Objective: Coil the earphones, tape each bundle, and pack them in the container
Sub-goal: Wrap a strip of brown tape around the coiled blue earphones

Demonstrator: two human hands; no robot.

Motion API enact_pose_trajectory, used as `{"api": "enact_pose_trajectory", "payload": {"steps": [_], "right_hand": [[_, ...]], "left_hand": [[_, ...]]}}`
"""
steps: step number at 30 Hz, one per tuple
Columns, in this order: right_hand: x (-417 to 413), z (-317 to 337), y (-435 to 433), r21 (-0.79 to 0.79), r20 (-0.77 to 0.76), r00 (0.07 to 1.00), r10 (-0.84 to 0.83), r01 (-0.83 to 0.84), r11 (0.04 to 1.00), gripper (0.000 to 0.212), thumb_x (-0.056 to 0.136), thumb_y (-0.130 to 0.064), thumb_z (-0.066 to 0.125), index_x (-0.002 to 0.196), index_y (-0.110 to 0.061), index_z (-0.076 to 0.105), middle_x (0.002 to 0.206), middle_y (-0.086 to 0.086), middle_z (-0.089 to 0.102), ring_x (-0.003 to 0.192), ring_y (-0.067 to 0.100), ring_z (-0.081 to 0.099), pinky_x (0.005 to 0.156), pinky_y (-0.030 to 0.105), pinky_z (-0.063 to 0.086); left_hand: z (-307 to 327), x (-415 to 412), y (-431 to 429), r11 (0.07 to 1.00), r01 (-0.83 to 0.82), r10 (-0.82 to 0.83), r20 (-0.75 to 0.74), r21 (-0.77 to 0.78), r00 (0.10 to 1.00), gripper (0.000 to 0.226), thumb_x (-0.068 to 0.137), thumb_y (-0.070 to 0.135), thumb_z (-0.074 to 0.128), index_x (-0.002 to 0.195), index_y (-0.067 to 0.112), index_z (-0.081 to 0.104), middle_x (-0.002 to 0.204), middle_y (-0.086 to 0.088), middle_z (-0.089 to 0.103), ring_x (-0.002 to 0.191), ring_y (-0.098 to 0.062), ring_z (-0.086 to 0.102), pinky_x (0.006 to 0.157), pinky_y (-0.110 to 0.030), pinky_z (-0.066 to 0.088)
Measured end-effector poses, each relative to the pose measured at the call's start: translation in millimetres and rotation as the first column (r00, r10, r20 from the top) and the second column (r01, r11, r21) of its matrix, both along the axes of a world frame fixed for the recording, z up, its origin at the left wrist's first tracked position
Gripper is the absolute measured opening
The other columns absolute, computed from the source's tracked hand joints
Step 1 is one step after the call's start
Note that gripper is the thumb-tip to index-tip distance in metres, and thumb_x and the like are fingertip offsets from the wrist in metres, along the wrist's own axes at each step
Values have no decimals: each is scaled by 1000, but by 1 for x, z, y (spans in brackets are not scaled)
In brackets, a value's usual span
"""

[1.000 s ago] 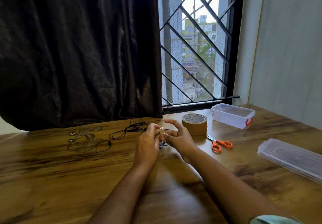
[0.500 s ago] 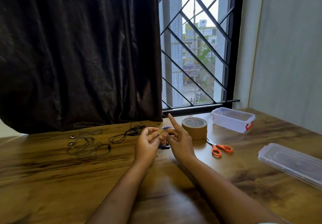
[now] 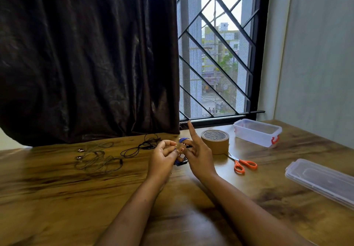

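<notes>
One earphone bundle [image 3: 179, 162] in pinch of left hand [image 3: 161, 160], right hand [image 3: 201, 157]; tape [image 3: 216, 144] print illegible.

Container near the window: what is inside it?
The container looks empty: its lid lies apart, and nothing shows through the clear walls. The floor behind the near wall is only hazily visible.

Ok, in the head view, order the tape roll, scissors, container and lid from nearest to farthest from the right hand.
1. The tape roll, just beside the right hand, on its right.
2. The scissors, further right, toward the person.
3. The container, back right by the window.
4. The lid, far right edge of view.
</notes>
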State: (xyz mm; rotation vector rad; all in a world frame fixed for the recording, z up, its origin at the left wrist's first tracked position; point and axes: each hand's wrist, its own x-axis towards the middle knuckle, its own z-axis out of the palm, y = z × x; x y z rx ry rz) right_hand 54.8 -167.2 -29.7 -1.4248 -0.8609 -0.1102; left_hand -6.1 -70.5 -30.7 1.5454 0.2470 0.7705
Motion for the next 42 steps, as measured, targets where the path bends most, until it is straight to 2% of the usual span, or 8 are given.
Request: {"api": "enact_pose_trajectory", "payload": {"steps": [6,9,18,21,26,35,38,42], "right_hand": [[1,0,1,-5,44,998,-36,36,999,79,88,5,58,138,-46,23,90,-8,63,77,-9,63,65,8,49],[3,-3,2,14,56,997,-61,60,998,81,89,2,59,130,-57,23,95,-1,66,81,-1,66,68,14,54],[10,-9,6,27,73,994,-87,85,996,89,87,7,57,136,-58,19,94,2,67,85,2,65,72,23,56],[10,-9,6,26,75,993,-96,94,995,92,88,9,54,135,-61,17,95,3,66,83,1,64,70,21,56],[9,-8,6,20,106,986,-127,126,992,99,88,7,53,131,-72,11,95,6,66,89,10,65,73,28,58],[8,-6,5,22,128,983,-132,130,991,103,88,7,51,127,-77,6,98,6,68,81,23,69,70,39,59],[7,-5,5,27,127,983,-132,130,991,103,89,7,51,125,-78,5,98,8,68,79,25,69,68,36,60],[7,-4,5,37,135,980,-143,140,990,101,90,6,51,127,-75,4,99,7,68,82,15,68,70,27,58]], "left_hand": [[2,0,-1,999,37,-37,-28,-11,999,11,90,5,58,100,7,55,87,-4,72,65,-13,67,55,-22,52],[4,-1,-3,997,70,-71,-38,-33,997,11,90,7,57,100,8,55,87,-2,72,66,-13,67,56,-22,53],[3,0,-4,999,25,-26,-32,-29,999,13,89,2,59,95,13,62,86,-3,72,72,-14,68,64,-26,56],[2,0,-6,1000,6,-6,-13,-2,1000,17,88,2,60,91,18,63,85,1,72,72,-6,69,63,-21,56],[4,-2,-8,1000,18,-19,16,22,1000,21,88,1,59,91,21,62,77,12,68,63,7,65,54,-11,50],[0,2,-6,1000,26,-27,41,14,999,20,89,6,60,98,23,64,94,-2,73,85,-13,71,66,-24,57],[-1,3,-6,999,23,-24,33,32,999,19,90,9,59,105,19,64,96,-5,73,83,-15,71,65,-25,57],[0,4,-8,997,15,-17,29,74,999,17,91,12,58,104,22,62,97,-2,72,84,-15,70,69,-29,58]]}}
